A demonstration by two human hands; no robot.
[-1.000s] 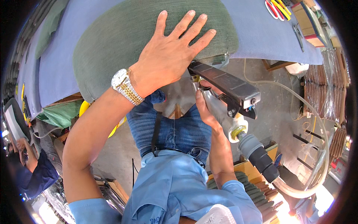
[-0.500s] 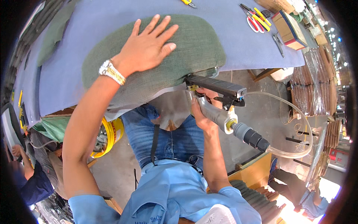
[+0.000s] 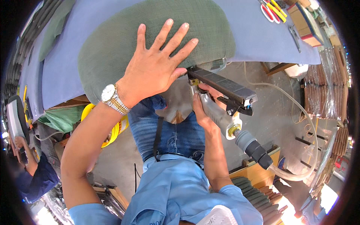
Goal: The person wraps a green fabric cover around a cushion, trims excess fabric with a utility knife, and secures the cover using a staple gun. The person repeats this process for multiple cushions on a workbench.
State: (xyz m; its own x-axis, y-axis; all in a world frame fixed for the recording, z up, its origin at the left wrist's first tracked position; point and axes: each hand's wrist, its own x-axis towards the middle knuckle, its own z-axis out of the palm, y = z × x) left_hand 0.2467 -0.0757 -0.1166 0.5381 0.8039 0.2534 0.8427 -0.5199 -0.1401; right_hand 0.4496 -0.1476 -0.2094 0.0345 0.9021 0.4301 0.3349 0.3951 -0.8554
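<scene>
A rounded panel covered in dark green fabric [image 3: 108, 48] lies on the blue-covered table [image 3: 60, 75], its near edge overhanging. My left hand [image 3: 155, 65], with a watch [image 3: 109, 93] on the wrist, rests open on the panel's near part, fingers spread. In my right hand [image 3: 203, 114] is what looks like an air-powered staple gun [image 3: 216, 112], silver-bodied with a long black magazine [image 3: 225, 85]. Its nose meets the panel's near right edge, close to my left thumb; the exact contact is hidden. A clear air hose [image 3: 296, 176] trails from the gun's rear.
Red- and yellow-handled cutting tools [image 3: 275, 13] and dark pliers [image 3: 294, 37] lie at the table's far right beside a cardboard box [image 3: 305, 24]. A yellow bucket [image 3: 112, 140] stands below on the left. Another person's arm [image 3: 30, 159] shows at far left. Wrapped brown stacks [image 3: 324, 86] stand right.
My left hand has slid from the panel's middle toward its near edge, fingers still spread. The staple gun stays at the near right edge. The whole view has shifted slightly.
</scene>
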